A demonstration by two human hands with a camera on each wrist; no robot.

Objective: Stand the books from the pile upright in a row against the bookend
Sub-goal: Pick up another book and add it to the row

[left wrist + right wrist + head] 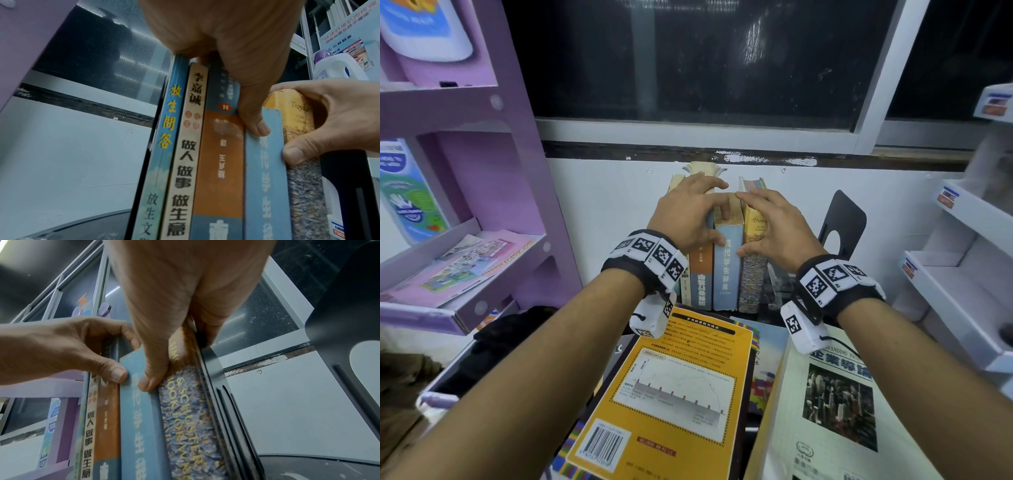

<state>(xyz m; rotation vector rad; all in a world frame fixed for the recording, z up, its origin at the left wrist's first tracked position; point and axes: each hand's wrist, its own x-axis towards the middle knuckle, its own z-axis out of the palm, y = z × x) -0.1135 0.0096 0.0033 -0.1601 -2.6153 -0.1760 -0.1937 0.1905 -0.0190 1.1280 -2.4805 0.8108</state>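
Five books were seen standing upright in a row (719, 270) at the back of the worktop, spines outward, close to the white wall below a dark window (698, 58). The left hand (685, 214) was laid over the tops of the left-hand books, fingers curled over their upper edges and thumb pressed to the pale blue dictionary (265, 175). The right hand (774, 226) was curled over the yellow-topped book (185, 410) at the right end of the row, thumb on its spine next to the dictionary. In the right wrist view a dark upright plate was seen touching that end book's outer side; whether this was a second bookend could not be told. A black bookend (840, 226) stood apart to the right, with a gap between it and the row.

The task was judged part done: a row had been formed, but several books lay flat nearer the person, among them an orange-backed book (671, 387) and a white book with a city photograph (835, 404), overlapping others beneath. These remained to be stood up.

A purple shelf unit (493, 164) holding leaflets was noted on the left, and white shelving (962, 284) on the right.
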